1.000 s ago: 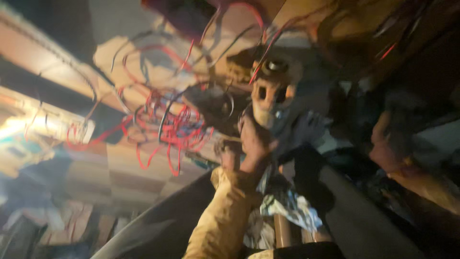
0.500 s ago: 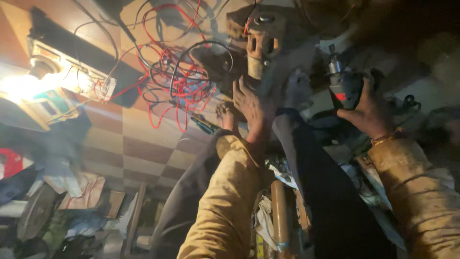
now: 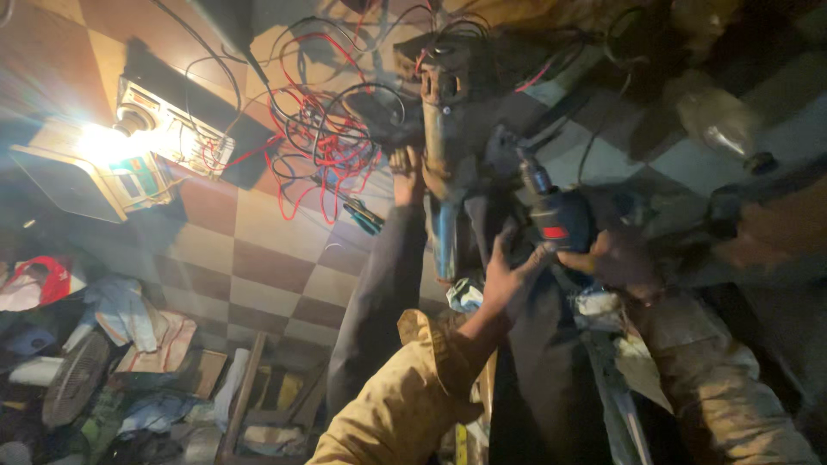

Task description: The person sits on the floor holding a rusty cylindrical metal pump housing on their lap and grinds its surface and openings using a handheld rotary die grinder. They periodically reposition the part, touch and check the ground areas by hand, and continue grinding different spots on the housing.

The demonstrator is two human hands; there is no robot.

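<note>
Hands, head view: right hand grips dark power drill; left hand open, fingers against its body. Drill beside upright motor unit. Checkered floor; red wires tangled; lit lamp left; clutter lower left

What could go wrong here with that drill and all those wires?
The loose red and black wires hang right beside the motor, so the drill could snag or nick them. The left hand reaches close to the drill held in the right hand, so a slip could likely hurt the fingers. The light is dim, so judging the spot may be hard.
</note>
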